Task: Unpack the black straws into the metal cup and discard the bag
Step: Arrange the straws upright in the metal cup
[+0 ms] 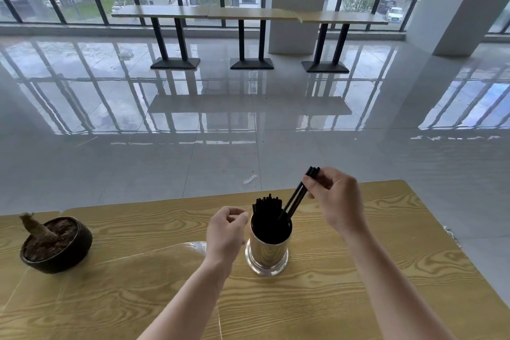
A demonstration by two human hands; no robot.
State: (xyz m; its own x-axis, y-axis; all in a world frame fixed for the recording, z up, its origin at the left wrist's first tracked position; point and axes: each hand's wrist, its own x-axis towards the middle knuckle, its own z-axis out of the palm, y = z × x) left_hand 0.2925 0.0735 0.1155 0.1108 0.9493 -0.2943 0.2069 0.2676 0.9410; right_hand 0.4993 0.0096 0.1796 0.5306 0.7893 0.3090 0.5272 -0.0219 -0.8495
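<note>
1. So there's a metal cup (pixel 267 250) standing upright on a wood-grain table (pixel 358 270), pretty much dead center of the tabletop, already packed with black straws (pixel 266 208) poking out the top.
2. Right hand (pixel 335 201) sits at about 1 o'clock from the cup, thumb and fingertips pinching a small bunch of straws (pixel 299 196) near their top ends. They're tilted, lower ends dipping into the cup's mouth.
3. Left hand (pixel 225 232) is just beside the cup at its 9 o'clock, fingers curled in loosely. Can't tell if it's actually touching the cup or holding anything.
4. The clear plastic bag (pixel 165 254) lies flat on the table around 8–9 o'clock from the cup, partly under the left forearm.
5. Way over at 9 o'clock near the table's left edge: a dark pot (pixel 59 250) of soil with a stump in it.
</note>
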